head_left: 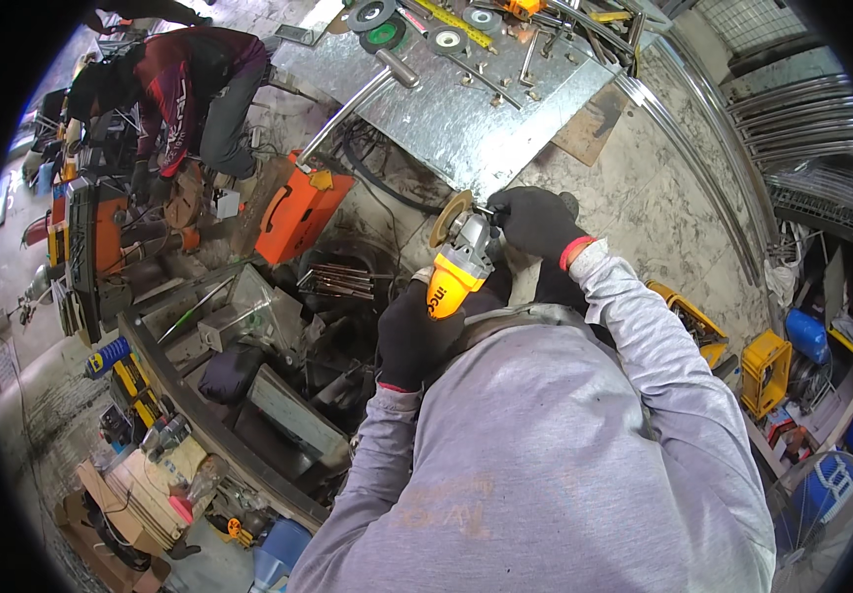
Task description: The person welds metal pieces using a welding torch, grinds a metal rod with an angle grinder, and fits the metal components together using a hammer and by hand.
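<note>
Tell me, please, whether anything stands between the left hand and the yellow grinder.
Apart from the black glove it wears, nothing visible does: the left hand is closed around the body of the yellow grinder. The right hand, also gloved, is at the tool's head, beside the disc.

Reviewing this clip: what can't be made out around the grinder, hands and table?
Head view:
- Grinder: rear end, hidden by the left hand.
- Whether the right hand pinches something: covered by its fingers.
- Small bits on the metal table: too small.
- Person at the top: cut off by the edge.
</note>
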{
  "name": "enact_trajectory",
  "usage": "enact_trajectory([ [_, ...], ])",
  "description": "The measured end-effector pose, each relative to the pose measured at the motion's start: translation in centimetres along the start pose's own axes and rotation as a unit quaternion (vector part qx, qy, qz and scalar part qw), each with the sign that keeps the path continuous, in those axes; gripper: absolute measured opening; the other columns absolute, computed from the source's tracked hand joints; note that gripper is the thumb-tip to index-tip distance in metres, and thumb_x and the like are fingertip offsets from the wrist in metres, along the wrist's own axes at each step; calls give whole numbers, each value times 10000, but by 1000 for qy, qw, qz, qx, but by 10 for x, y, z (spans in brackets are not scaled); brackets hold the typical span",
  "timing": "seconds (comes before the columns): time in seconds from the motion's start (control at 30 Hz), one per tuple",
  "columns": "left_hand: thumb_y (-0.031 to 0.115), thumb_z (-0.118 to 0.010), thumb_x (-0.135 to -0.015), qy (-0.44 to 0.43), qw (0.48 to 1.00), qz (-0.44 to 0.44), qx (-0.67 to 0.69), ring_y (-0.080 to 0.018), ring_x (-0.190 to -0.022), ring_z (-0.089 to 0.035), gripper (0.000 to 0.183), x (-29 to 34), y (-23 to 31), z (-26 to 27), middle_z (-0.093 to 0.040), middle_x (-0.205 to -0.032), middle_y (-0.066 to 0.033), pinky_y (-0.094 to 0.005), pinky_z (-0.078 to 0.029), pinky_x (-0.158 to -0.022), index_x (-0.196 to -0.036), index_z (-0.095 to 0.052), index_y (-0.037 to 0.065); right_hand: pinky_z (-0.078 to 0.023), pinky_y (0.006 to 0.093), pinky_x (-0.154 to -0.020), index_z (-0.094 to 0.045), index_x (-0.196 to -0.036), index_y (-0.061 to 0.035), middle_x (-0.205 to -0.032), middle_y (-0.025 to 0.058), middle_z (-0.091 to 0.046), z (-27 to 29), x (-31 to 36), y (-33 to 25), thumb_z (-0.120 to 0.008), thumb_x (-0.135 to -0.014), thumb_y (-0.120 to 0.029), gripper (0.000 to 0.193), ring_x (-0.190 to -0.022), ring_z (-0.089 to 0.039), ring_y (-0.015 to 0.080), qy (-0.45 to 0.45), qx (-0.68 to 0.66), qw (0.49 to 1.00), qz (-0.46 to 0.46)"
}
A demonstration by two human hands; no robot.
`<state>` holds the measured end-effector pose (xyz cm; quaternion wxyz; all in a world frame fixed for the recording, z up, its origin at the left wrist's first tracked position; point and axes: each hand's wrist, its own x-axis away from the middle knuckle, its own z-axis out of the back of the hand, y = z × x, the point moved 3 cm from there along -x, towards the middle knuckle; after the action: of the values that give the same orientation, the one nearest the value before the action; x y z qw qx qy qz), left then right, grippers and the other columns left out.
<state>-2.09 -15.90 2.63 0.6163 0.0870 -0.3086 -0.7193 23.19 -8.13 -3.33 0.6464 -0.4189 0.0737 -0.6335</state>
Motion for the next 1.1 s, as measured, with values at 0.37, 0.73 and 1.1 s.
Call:
enact_trajectory([
  [0.37,304,-914,-726,-14,1000,8,4,-397,-982,-773,729,-4,4,3,-785,-1083,-207,-459,-616,-825,-1368,-689,41,-604,495,-848,-805,-1227,-196,-1016,165,-802,-4,1,3,-646,-910,-206,355,-950,-771,382,42,25,999,18],
  [0.73,294,-915,-737,-24,1000,3,1,-398,-981,-767,709,-3,4,2,-773,-1092,-213,-461,-614,-823,-1352,-685,24,-590,510,-796,-803,-1173,-184,-996,172,-790,-6,2,4,-655,-883,-210,326,-898,-761,397,39,14,999,31],
  [1.1,296,-887,-762,-18,1000,12,3,-422,-920,-755,730,-4,24,11,-756,-1021,-241,-478,-602,-779,-1381,-658,-17,-573,499,-794,-801,-1093,-170,-946,170,-772,-7,1,3,-685,-858,-186,262,-902,-749,402,40,13,998,35],
])
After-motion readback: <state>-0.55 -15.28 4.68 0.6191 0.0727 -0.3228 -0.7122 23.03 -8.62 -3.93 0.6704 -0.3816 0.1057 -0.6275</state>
